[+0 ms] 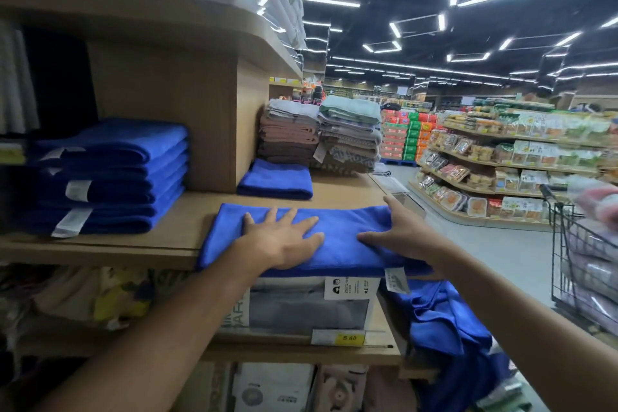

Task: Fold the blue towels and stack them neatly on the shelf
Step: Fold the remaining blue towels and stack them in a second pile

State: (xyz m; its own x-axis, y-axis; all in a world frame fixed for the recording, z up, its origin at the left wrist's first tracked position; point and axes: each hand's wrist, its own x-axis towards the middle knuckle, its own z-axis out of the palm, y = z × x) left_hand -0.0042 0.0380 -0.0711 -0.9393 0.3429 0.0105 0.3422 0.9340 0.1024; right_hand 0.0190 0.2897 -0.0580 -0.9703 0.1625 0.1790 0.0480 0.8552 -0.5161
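A half-folded blue towel (pixel 341 227) lies flat along the front edge of the wooden shelf (pixel 187 227), its near edge hanging slightly over. My left hand (pixel 284 241) presses flat on its middle, fingers spread. At the towel's right end rests my right hand (pixel 399 231), thumb and fingers apart on the cloth. A stack of folded blue towels (pixel 110 177) stands on the shelf at the left. One more folded blue towel (pixel 276 179) lies behind. Loose blue towels (pixel 444 321) hang in a heap below right.
A wooden divider (pixel 207 124) separates the shelf bays. Brown and grey folded towels (pixel 321 134) are piled at the back. Boxed goods (pixel 301 304) sit on the lower shelf. A black wire cart (pixel 582 264) stands at the right, beyond it a grocery aisle.
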